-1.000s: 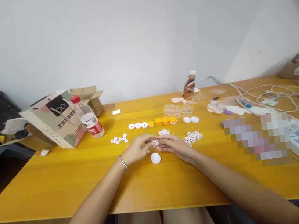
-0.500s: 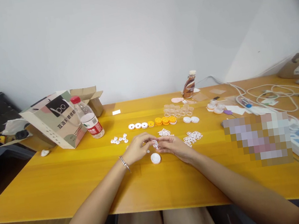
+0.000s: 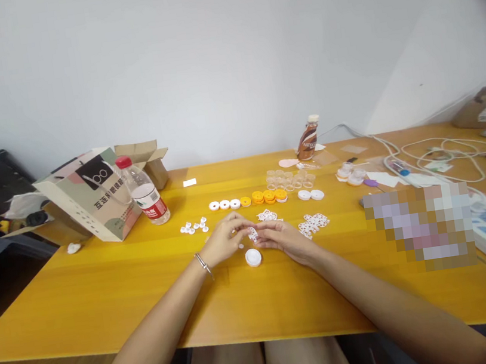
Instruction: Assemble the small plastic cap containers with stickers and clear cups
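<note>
One white openwork piece [image 3: 253, 235] | between left grip [image 3: 226, 237] and right grip [image 3: 285, 240] | both pinching it

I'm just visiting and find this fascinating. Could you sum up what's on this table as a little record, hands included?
Left hand: fingertips on a small white openwork piece; bracelet at the wrist
Right hand: fingertips on the same piece
Nearer the person: a round white part
Left of the hands: scattered small white parts
Right of the hands: a pile of openwork pieces
Beyond the hands: a row of white discs and orange discs
Far left: paper bag, red-capped bottle
</note>
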`<action>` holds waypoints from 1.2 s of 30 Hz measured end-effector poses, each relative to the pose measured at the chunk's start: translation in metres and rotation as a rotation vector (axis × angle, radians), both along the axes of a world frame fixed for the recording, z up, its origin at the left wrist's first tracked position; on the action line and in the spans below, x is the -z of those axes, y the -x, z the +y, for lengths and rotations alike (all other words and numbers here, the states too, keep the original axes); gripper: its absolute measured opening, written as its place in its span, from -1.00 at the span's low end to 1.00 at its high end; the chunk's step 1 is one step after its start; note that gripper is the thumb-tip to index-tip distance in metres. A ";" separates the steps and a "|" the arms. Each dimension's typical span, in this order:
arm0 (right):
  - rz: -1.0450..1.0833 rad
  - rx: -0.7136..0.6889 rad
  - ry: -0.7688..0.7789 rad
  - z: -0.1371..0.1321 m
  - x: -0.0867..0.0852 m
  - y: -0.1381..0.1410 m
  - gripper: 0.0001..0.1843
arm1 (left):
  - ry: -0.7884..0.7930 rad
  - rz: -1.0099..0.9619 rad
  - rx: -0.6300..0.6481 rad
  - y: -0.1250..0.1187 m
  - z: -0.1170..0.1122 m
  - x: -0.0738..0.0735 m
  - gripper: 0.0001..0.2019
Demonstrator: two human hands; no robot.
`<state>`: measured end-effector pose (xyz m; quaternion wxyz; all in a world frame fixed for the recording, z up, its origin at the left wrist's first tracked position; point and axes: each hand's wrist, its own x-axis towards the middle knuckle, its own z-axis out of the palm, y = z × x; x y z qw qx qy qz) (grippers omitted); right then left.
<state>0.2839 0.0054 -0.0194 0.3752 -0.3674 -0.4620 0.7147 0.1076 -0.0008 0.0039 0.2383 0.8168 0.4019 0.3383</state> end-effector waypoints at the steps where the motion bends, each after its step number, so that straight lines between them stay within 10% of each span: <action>1: -0.002 -0.002 -0.007 0.000 0.000 0.000 -0.84 | -0.003 0.000 0.006 0.000 0.000 0.000 -0.83; 19: 0.020 0.057 -0.030 0.000 -0.004 0.000 -0.77 | -0.135 0.014 -0.006 0.002 -0.002 0.002 -0.75; 36: -0.071 -0.118 -0.028 0.000 0.000 -0.003 -0.81 | -0.403 0.557 0.145 0.009 -0.005 -0.006 -0.76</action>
